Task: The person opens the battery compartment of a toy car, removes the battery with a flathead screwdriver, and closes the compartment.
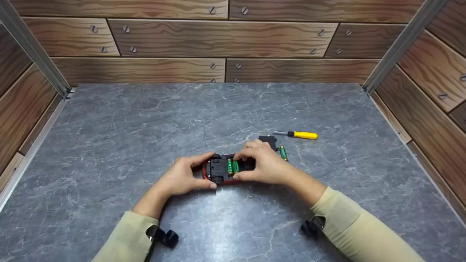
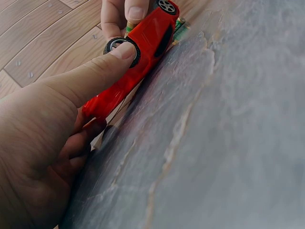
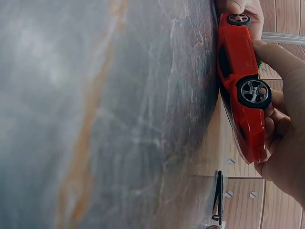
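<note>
A red toy car (image 2: 138, 52) lies upside down on the table, its black underside (image 1: 218, 166) facing up. At the car's left end, my left hand (image 1: 182, 175) grips it, with the thumb on a wheel (image 2: 125, 51). Green batteries (image 1: 230, 166) sit side by side in the open compartment. Over that compartment, my right hand (image 1: 264, 162) pinches a green battery (image 1: 236, 167) by its ends between thumb and fingers. The right hand covers the far part of the compartment. In the right wrist view, the red car (image 3: 240, 57) shows its side and wheels.
Beyond my right hand lies a black cover piece (image 1: 268, 140), partly hidden by the fingers. A loose green battery (image 1: 283, 153) lies just right of it. Farther back is a yellow-handled screwdriver (image 1: 305, 135). Wood-patterned panels (image 1: 222, 38) border the grey marbled table (image 1: 145, 116).
</note>
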Available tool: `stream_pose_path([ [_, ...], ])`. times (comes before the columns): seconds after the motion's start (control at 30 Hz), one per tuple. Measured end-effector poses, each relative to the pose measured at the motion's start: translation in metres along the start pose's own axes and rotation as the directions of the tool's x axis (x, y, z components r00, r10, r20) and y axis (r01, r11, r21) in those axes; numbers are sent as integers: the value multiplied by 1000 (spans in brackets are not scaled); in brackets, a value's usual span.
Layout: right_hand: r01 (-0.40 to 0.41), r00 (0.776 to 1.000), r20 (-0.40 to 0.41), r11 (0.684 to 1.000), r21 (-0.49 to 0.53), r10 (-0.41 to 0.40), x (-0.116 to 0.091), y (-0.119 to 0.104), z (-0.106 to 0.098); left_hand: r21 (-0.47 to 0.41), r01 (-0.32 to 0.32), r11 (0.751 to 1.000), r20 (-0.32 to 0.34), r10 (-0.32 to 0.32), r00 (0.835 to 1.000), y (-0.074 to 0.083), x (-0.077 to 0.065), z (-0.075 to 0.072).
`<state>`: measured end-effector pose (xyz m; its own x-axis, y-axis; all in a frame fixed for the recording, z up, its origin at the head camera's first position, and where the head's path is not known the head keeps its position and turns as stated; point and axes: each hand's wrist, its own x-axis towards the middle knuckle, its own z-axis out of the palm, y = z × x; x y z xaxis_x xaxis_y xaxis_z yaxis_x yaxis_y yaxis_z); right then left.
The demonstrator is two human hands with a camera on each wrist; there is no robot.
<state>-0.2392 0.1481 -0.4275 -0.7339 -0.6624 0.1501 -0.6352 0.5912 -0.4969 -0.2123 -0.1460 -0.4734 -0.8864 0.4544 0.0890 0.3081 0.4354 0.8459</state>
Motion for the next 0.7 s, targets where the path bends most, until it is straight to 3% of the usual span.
stream_pose_path([
  [0.23,9,998,-58,999,49,-6,-4,2,-8,-3,39,999,11,-39,999,0,2,0],
  [0.5,-2,993,-120,992,123,17,-15,9,-30,-22,18,1000,9,-18,1000,-1,1,2],
  [0.7,3,988,-152,987,160,22,-23,21,-44,-27,50,998,6,-50,999,0,1,2],
])
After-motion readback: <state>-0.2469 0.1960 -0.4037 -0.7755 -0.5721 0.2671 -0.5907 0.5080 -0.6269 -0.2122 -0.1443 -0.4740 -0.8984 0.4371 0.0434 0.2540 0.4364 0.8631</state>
